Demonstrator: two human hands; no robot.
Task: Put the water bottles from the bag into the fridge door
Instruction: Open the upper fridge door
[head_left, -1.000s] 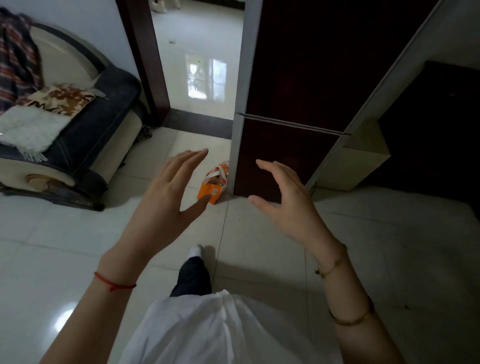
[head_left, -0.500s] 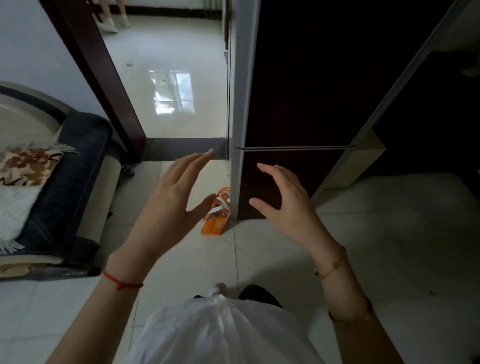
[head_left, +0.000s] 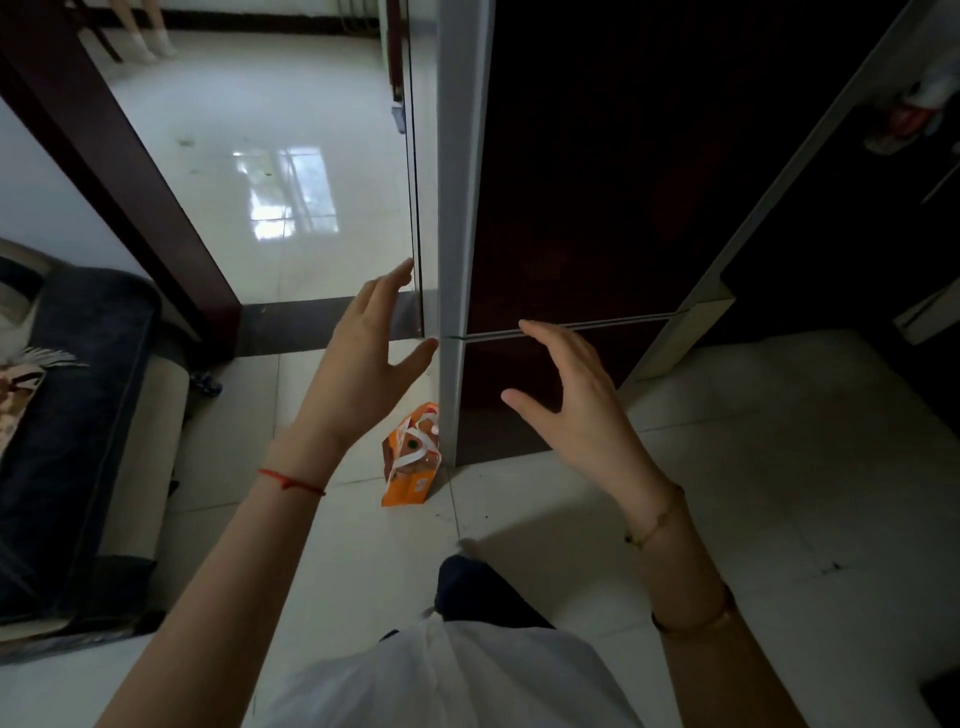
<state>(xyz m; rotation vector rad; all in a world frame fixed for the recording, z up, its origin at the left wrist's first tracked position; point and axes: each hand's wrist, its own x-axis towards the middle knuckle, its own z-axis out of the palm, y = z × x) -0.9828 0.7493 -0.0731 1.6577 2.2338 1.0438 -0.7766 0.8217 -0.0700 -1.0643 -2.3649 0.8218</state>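
Water bottles are not yet in hand: they appear to sit inside the orange paper bag (head_left: 408, 462), where a dark round cap can be made out between its white handles, though their number cannot be told. This bag stands upright on the tiled floor (head_left: 779, 467), touching or just beside the lower left corner of the fridge (head_left: 597, 182), whose dark upper and lower doors are both shut, the seam between them running as a pale line. By judgement the task stands at its very start, in the approach: nothing has been lifted and no door is open. Left hand (head_left: 363, 358) is raised with fingers spread and straight, thumb apart, close to the fridge's pale left edge at the height of the seam; contact cannot be told. Right hand (head_left: 571, 400) hovers in front of the lower door, fingers loosely curved and apart, holding nothing. Next move probably calls either for pulling the upper door open from its left edge, or for reaching down to the bag's handles, which lie well below both hands.
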